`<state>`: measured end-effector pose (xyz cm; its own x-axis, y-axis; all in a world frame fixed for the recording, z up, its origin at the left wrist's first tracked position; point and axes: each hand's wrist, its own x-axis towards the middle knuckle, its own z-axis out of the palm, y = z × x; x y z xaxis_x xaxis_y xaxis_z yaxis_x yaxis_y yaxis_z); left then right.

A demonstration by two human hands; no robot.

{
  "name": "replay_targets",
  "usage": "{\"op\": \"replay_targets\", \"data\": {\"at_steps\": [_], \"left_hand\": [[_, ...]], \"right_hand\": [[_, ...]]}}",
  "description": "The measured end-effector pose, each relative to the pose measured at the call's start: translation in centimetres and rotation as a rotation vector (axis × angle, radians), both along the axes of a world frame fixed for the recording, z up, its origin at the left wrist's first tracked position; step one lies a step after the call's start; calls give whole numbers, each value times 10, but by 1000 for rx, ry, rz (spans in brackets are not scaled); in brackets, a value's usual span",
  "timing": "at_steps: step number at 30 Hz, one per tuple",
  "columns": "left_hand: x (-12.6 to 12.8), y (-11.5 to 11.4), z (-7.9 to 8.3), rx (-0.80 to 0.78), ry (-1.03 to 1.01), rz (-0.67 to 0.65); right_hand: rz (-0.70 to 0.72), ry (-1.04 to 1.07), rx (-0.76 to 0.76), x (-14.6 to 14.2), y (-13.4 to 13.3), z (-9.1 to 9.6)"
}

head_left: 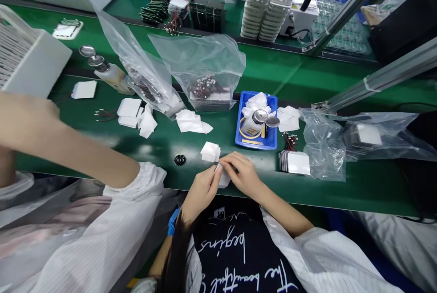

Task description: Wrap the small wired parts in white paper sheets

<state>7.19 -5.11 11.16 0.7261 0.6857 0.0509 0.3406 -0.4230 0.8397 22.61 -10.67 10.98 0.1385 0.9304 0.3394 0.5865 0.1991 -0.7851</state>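
Observation:
My left hand [200, 189] and my right hand [243, 175] meet at the front edge of the green bench. Their fingertips pinch together at the upper edge of a flat white pack [224, 180], partly covered by the fingers. Just beyond them lies a small folded white wipe [210, 151]. A small shiny black coil or lump [179, 160] sits to the left. Farther right, a stack of flat white packs [298, 163] lies with dark red wires [290, 141] at its back.
Behind my hands, a blue tray [239, 142] holds a pump bottle [251, 124] and wipes. Plastic bags [205, 56] of wired packs stand at the back. A co-worker's arm [85, 147] reaches in from the left. A metal post [375, 79] rises at the right.

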Motion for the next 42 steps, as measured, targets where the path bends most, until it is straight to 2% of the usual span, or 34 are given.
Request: {"op": "replay_targets", "data": {"at_steps": [4,8,13,17,20,26,29,32,36,42], "left_hand": [[1,-1,0,128,27,11],[2,-4,-3,216,33,53],[3,-6,-6,153,-10,80],[2,-5,-4,77,-26,96],[1,-4,-3,73,-18,91],[3,-6,-11,245,8,111],[5,-8,-16,322,-15,127],[5,-10,-16,299,-54,148],[2,-9,-15,258,-71,157],[0,-9,-24,351,-126,159]], "right_hand": [[-13,-84,20,-2,1,0],[-78,-83,80,-9,1,-2],[-132,-23,89,-15,0,-4],[-122,60,83,-15,0,-6],[-113,39,84,-13,1,-5],[-85,-93,68,-14,4,-6],[-141,-103,104,-17,4,-8],[-196,-26,148,-22,3,-8],[-184,130,137,-25,2,-1],[-198,201,165,-29,3,5]]}}
